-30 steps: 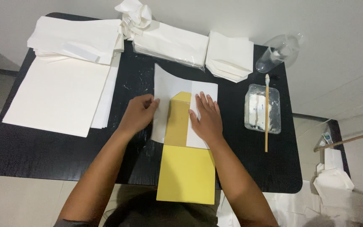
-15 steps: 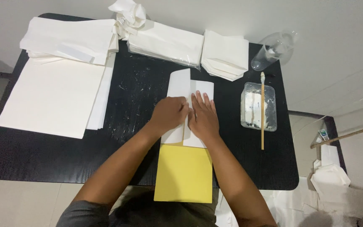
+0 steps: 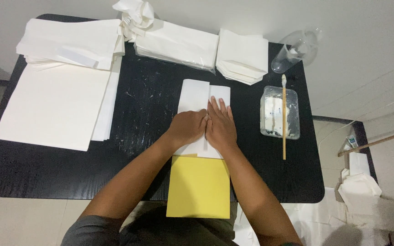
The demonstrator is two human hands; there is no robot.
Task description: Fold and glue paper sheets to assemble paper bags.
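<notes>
Right now both hands press down side by side on a folded white paper sheet (image 3: 200, 98) lying in the middle of the black bench (image 3: 151, 105). The left hand (image 3: 188, 128) is loosely curled, knuckles up, bearing on the left flap; the right hand (image 3: 220, 125) lies flat with fingers spread, pinning the right flap. Neither grasps anything: they only bear down where the two flaps meet along a lengthwise seam.

Just below the hands, a yellow card (image 3: 199, 187) pokes out from under the white sheet and hangs over the bench's near edge, toward the bottom of the frame.

The sheet looks thin, light and limp, likely to crease sharply and to spring open if released; it would slide easily on the smooth bench, so flat palm pressure near the seam suits it better than a pinch. The yellow card seems stiffer and would be best taken by its free lower edge.

At the upper left lies a stack of large white sheets (image 3: 53, 107); along the top, wrapped paper bundles (image 3: 176, 45) and a pile of folded white paper (image 3: 242, 57). At the right stand a clear plastic bottle (image 3: 295, 50) and a clear tray (image 3: 279, 111) with a wooden-handled brush (image 3: 283, 123) laid across it.
</notes>
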